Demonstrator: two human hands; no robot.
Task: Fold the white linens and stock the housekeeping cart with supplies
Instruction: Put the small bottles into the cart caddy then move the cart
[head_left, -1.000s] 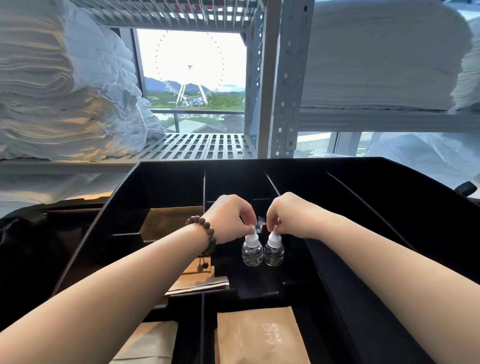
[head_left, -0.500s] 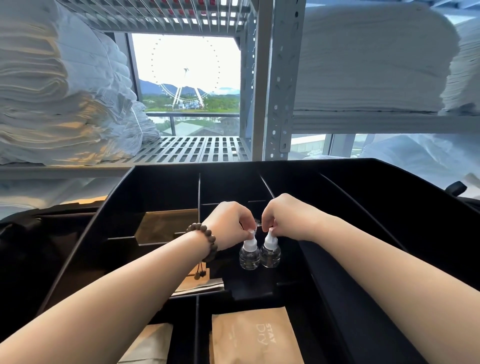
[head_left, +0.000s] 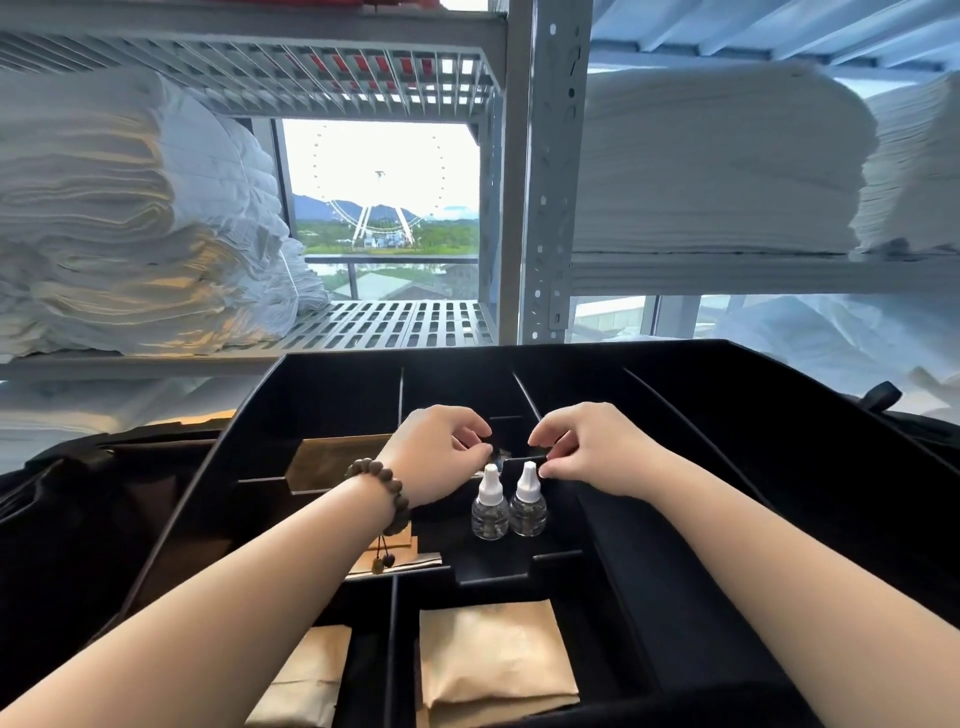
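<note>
Two small clear bottles with white pointed caps stand upright side by side in a middle compartment of the black cart tray (head_left: 727, 395): the left bottle (head_left: 489, 512) and the right bottle (head_left: 527, 506). My left hand (head_left: 441, 452), with a bead bracelet on its wrist, hovers just above and left of the left cap, fingers loosely curled and holding nothing. My right hand (head_left: 587, 447) hovers above and right of the right cap, with one fingertip close beside it. Stacks of folded white linens (head_left: 717, 166) fill the shelves behind the cart.
Brown paper packets lie in the tray: one at the front centre (head_left: 493, 660), one at the front left (head_left: 306, 680), more under my left wrist. Black dividers split the tray. A grey shelf post (head_left: 550, 182) stands behind the cart; another linen stack (head_left: 114, 223) sits left.
Both hands pinched the bottle caps before. They have since let go and lifted slightly, leaving both bottles standing in the compartment.
</note>
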